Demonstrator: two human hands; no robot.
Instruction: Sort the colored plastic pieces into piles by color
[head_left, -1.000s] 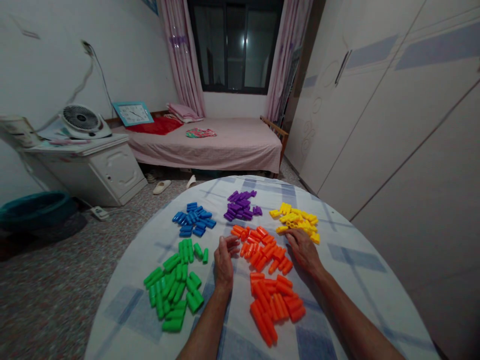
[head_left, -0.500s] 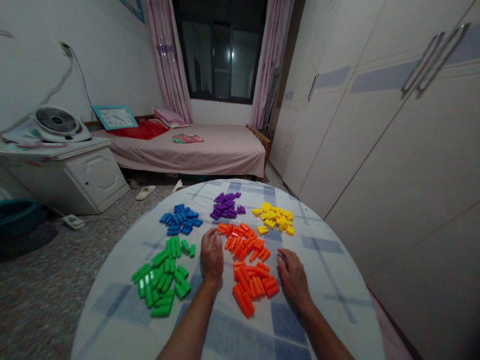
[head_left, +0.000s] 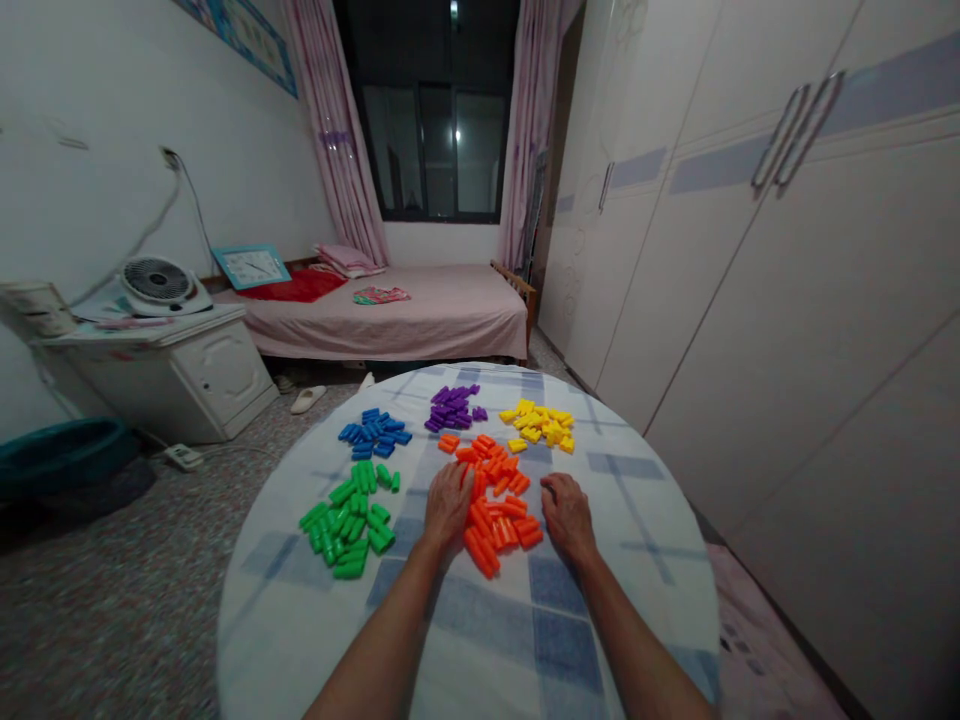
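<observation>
Short orange plastic tubes lie in a heap (head_left: 491, 490) in the middle of a round table with a blue-checked white cloth (head_left: 637, 530). My left hand (head_left: 448, 505) rests palm down against the heap's left side, its fingers over the nearest tubes. My right hand (head_left: 568, 518) sits with curled fingers just right of the heap, touching the tubes at its lower right. Sorted tubes lie in other heaps: green (head_left: 345, 525), blue (head_left: 373, 433), purple (head_left: 452, 408) and yellow (head_left: 536, 424). The palms hide whatever is under them.
Tall white wardrobe doors (head_left: 787, 300) stand close on the right. A pink bed (head_left: 390, 320) lies beyond the table, below a window. To the left stand a white cabinet (head_left: 217, 375) bearing a fan (head_left: 157, 285), and a teal basin (head_left: 60, 455) on the floor.
The view has drawn back and the table looks smaller. My hands have moved closer together, and the two orange clusters now form one tighter heap between them.
</observation>
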